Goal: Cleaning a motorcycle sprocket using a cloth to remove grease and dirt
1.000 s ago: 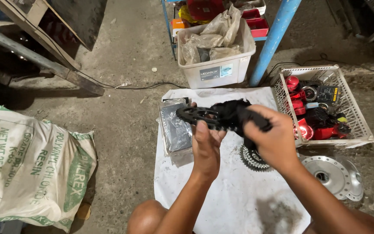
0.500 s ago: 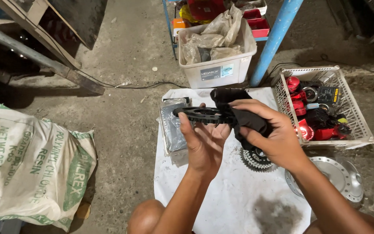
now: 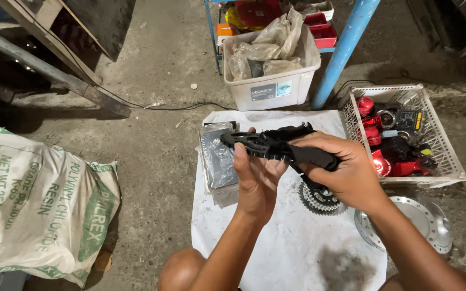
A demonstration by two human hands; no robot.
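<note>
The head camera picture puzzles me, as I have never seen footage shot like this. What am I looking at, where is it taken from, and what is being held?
The camera sits on a person's head and looks down, so the two bare arms coming up from the bottom edge are that person's own. There is no machine here.

The left hand grips a black metal part, long and with openings in it. The right hand presses a black cloth against that part.

All this happens over a white sheet spread on a concrete floor. On the sheet lie a toothed sprocket and a grey tray wrapped in clear plastic. Beside the sheet are a silver disc, a white basket of red and black parts, a white tub of plastic bags, and a large printed sack.
</note>
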